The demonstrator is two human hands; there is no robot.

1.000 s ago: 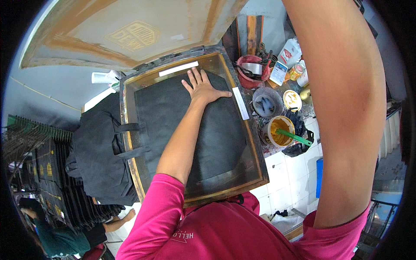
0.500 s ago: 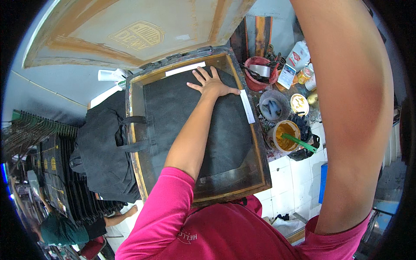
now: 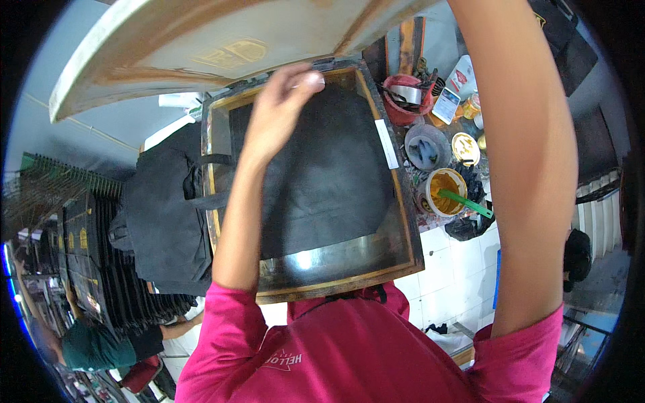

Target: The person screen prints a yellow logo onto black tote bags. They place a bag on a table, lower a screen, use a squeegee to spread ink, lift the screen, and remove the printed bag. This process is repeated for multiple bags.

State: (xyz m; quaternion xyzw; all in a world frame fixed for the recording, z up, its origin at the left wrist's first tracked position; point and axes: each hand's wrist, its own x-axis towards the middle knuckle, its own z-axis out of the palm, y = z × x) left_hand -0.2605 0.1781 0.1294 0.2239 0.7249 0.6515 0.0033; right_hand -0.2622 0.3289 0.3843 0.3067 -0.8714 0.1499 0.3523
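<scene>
My left hand (image 3: 285, 97) is raised above the far left part of a black fabric bag (image 3: 322, 174). Motion blur smears its fingers, so I cannot tell whether they hold anything. The bag lies flat on a wood-rimmed glass board (image 3: 316, 258), its handles (image 3: 213, 200) reaching over the left rim. Above the far edge, a screen-printing frame (image 3: 269, 40) stands tilted up, with a yellowish emblem on its mesh. My right arm (image 3: 527, 154) stretches up past the top edge of the picture. The right hand is out of sight.
Black bags (image 3: 164, 221) are piled left of the board. Right of it stand a red bucket (image 3: 396, 115) of tools, a tub of yellow ink (image 3: 443, 191) with a green spatula (image 3: 467, 203), a phone (image 3: 445, 105) and bottles. Another person (image 3: 101, 349) is at lower left.
My left hand has lifted off the bag, where it lay spread flat, and shifted left. The raised screen frame is tilted lower. My right arm stays up.
</scene>
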